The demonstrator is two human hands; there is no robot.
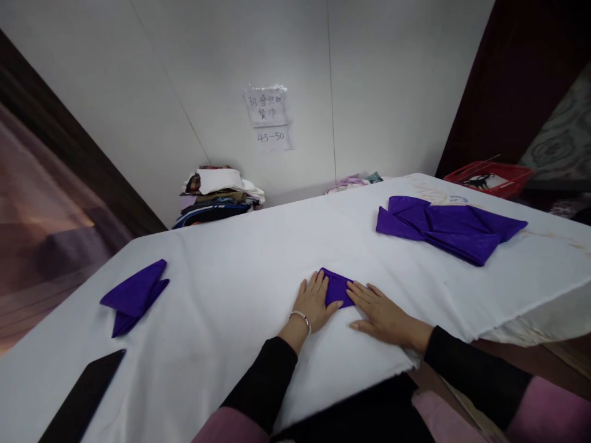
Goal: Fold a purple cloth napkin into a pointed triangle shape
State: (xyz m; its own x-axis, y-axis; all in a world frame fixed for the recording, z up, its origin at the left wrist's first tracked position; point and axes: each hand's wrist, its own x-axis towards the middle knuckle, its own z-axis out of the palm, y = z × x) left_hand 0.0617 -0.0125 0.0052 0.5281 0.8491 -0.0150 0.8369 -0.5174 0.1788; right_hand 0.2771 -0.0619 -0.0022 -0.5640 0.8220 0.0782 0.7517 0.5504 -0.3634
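A small folded purple napkin (338,290) lies flat on the white-covered table (258,264) in front of me. My left hand (315,300) rests palm down over its left side, fingers stretched out, with a bracelet at the wrist. On its right edge press the fingertips of my right hand (379,312), which is also flat and spread, its thumb on the cloth below. The napkin's middle shows between the two hands; both ends are partly covered.
Another folded purple napkin (136,296) lies at the left, near a dark flat object (85,397). Several purple cloths (447,224) lie at the right. Behind the table are a pile of folded clothes (219,194) and a red basket (501,181). A paper sign (268,117) hangs on the wall.
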